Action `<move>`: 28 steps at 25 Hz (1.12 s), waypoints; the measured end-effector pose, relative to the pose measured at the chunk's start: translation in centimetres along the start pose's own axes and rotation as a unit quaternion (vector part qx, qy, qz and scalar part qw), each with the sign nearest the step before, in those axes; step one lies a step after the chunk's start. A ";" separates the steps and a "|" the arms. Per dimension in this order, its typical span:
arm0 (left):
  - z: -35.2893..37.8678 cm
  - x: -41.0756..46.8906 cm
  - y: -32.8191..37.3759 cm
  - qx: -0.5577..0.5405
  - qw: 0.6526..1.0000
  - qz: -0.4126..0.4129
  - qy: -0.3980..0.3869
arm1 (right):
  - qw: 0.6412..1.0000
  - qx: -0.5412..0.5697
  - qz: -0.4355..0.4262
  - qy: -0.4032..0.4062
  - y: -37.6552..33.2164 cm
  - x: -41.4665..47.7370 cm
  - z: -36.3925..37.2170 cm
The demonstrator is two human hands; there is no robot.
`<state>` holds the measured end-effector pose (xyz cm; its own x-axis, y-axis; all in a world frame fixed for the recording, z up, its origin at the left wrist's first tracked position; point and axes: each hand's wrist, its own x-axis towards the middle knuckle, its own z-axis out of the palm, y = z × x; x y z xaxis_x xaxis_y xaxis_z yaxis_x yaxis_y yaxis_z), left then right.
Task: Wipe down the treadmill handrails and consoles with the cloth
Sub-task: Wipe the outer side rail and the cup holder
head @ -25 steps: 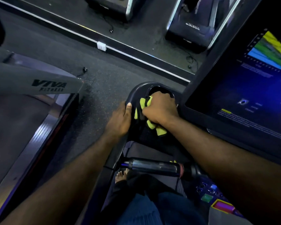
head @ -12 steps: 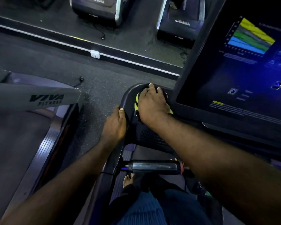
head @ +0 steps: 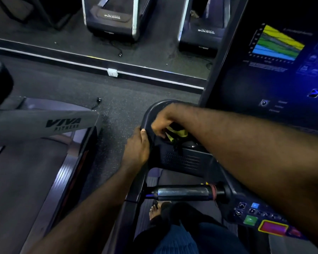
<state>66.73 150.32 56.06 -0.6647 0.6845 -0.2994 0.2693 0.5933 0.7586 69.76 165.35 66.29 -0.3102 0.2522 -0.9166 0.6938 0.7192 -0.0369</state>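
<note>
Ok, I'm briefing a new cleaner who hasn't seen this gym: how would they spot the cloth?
Start at the big lit console screen on the right; just left of its lower corner is a rounded black tray. The cloth lies in it under the right hand, the only soft yellow-green thing against that dark plastic.

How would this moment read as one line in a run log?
phase: wiping console | left hand: grips console rim | right hand: pinches cloth inside that rim | screen: lit
</note>
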 end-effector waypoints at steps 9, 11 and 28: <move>-0.3 -0.1 -0.2 -0.012 1.000 0.003 -0.009 | 0.976 -0.031 0.138 0.165 1.7 3.5 -0.7; -0.1 0.1 0.0 -0.002 1.000 0.000 -0.009 | 0.978 0.097 0.119 0.144 2.1 3.1 -1.5; 0.3 0.8 -0.6 -0.002 1.000 0.024 -0.012 | 0.744 0.193 0.012 0.639 0.9 -1.1 7.2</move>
<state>66.23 150.61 55.21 -0.6349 0.7216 -0.2761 0.2980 0.5584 0.7742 75.35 161.05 64.42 -0.4887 0.8491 0.2006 0.7675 0.5277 -0.3639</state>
